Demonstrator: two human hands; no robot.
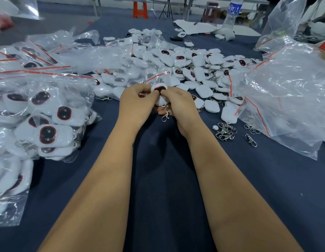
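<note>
Both grips pinch one piece: my left grip (138,100) and right grip (179,102) curl round the white keychain fob (159,89) at frame centre, above the bench (267,179). Its lobster clasp (165,115) dangles below. I judge it could snag my fingers, or the fob could slip into the loose pile (198,60) behind and get lost.

The white gadget (159,89) I'm holding is glossy plastic; its clasp (165,116) shiny metal, over matt navy cloth (163,179).
</note>
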